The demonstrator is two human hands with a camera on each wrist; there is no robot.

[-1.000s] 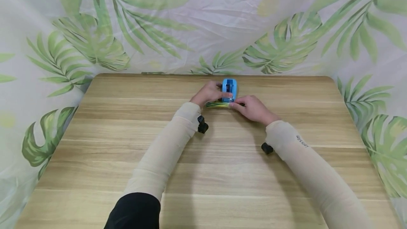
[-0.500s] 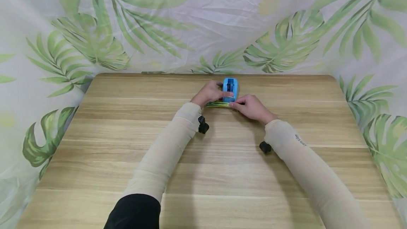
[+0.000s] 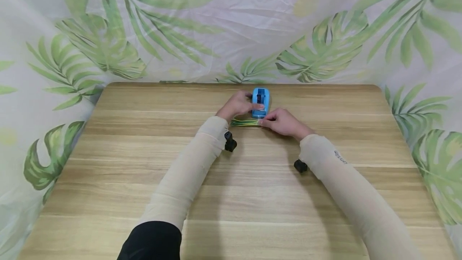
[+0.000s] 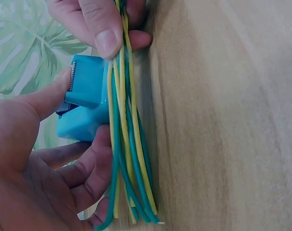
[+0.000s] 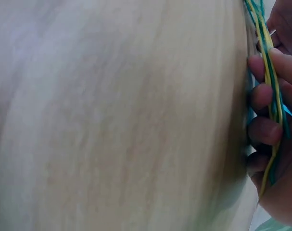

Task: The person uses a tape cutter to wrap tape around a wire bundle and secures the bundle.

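Observation:
A blue tape dispenser (image 3: 265, 101) with a serrated cutter stands near the table's far edge. My left hand (image 3: 239, 104) grips it, the thumb laid by the cutter and the other fingers curled at its side, as the left wrist view shows. Just in front of the dispenser, a bundle of yellow and green wires (image 4: 129, 139) is pinched between the thumb and fingers of my right hand (image 3: 285, 122). The loose wire ends spread out past my left fingers. In the right wrist view the other part of the bundle (image 5: 273, 91) runs along my right palm, over curled fingers.
The wooden table (image 3: 245, 196) stretches toward me, with its back edge just behind the dispenser. A leaf-patterned cloth (image 3: 202, 23) hangs behind and at both sides. Black wrist cameras (image 3: 229, 141) sit under both sleeves.
My right hand and the wire bundle have shifted slightly toward me and left, widening the space to the dispenser. My left hand and the dispenser stay nearly in place.

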